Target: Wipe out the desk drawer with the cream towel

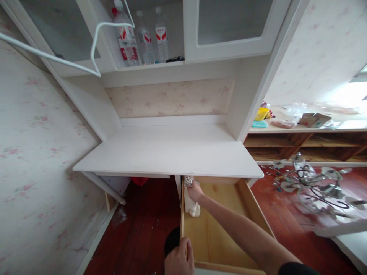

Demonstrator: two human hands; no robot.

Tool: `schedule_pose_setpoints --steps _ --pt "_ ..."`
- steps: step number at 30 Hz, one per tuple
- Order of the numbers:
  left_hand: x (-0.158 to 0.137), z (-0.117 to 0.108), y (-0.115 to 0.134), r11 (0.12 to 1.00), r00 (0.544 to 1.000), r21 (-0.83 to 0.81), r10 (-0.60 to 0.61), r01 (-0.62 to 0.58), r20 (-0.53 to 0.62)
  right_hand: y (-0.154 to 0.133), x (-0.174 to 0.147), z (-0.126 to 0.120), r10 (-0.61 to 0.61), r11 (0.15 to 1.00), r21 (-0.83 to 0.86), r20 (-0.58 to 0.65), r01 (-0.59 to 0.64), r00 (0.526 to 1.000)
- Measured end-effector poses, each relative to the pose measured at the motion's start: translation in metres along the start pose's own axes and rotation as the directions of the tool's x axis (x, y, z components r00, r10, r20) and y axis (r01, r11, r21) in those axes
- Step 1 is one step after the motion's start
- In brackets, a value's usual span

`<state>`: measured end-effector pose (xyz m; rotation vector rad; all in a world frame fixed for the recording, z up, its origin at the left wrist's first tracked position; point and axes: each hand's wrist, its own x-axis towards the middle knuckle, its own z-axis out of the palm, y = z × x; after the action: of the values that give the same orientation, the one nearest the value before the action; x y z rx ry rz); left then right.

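Note:
A wooden drawer is pulled out from under the white desk. My left hand is closed over the drawer's front left corner, thumb on the rim. Deep inside, at the back left, my right hand is closed on a white sock. Its toe end lies along the drawer's left wall. A grey-and-white patterned bit of cloth shows just beyond my fingers; whether it belongs to the sock I cannot tell. My right fingertips are mostly hidden behind the hand.
Above the desk, a cabinet shelf holds clear plastic bottles. A white bent rod crosses the upper left. On the red floor to the right lies a chandelier. A low wooden shelf unit carries a box and bags.

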<state>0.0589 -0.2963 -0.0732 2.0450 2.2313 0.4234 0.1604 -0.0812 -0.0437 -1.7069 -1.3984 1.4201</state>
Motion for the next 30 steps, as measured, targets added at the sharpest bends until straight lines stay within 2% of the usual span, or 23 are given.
schedule_pose_setpoints --steps 1,3,4,6,7,8,10,14,18,21,25,28,30 --pt "0.0 0.001 -0.001 1.0 1.0 -0.002 -0.008 0.008 -0.001 0.005 -0.01 -0.002 -0.027 0.999 -0.038 0.002 0.027 1.0" --pt "0.0 0.004 -0.003 1.0 1.0 -0.007 -0.018 0.018 -0.005 0.02 -0.032 -0.01 -0.17 0.977 -0.124 0.044 0.174 0.984" --pt "-0.001 0.005 -0.004 1.0 1.0 -0.007 -0.018 0.018 -0.007 0.029 -0.042 -0.015 -0.329 0.914 -0.211 0.112 0.346 0.938" --pt "-0.001 0.008 -0.005 1.0 1.0 -0.003 -0.006 0.006 -0.014 0.048 -0.055 -0.028 -0.529 0.719 -0.345 0.292 0.603 0.797" --pt "-0.002 0.009 -0.006 1.0 1.0 0.0 0.0 0.0 -0.019 0.056 -0.058 -0.035 -0.56 0.624 -0.394 0.376 0.675 0.738" --pt "-0.002 0.01 -0.006 1.0 1.0 0.002 0.002 -0.002 -0.025 0.064 -0.058 -0.04 -0.549 0.565 -0.437 0.434 0.7 0.714" --pt "-0.003 0.012 -0.007 1.0 1.0 -0.005 -0.004 0.004 -0.029 0.077 -0.051 -0.044 -0.473 0.503 -0.532 0.49 0.681 0.732" --pt "-0.003 0.014 -0.007 0.999 0.999 -0.016 -0.04 0.04 0.004 0.09 -0.025 -0.037 -0.359 0.385 -0.692 0.497 0.61 0.79" --pt "-0.002 0.014 -0.007 0.999 0.999 -0.025 -0.03 0.03 0.015 0.086 -0.007 -0.041 -0.282 0.343 -0.783 0.441 0.519 0.852" --pt "-0.002 0.013 -0.009 1.0 1.0 -0.016 -0.003 0.003 0.012 0.084 -0.002 -0.069 -0.182 0.348 -0.842 0.37 0.412 0.911" --pt "-0.002 0.012 -0.011 1.0 1.0 -0.023 0.015 -0.015 0.007 0.094 -0.009 -0.125 -0.058 0.39 -0.889 0.236 0.24 0.97" --pt "-0.002 0.013 -0.011 0.998 1.0 -0.06 0.014 -0.014 0.005 0.103 -0.026 -0.159 0.0 0.412 -0.9 0.154 0.14 0.988" --pt "-0.002 0.014 -0.011 0.996 1.0 -0.086 0.012 -0.012 0.001 0.108 -0.041 -0.17 0.028 0.432 -0.893 0.15 0.123 0.988"
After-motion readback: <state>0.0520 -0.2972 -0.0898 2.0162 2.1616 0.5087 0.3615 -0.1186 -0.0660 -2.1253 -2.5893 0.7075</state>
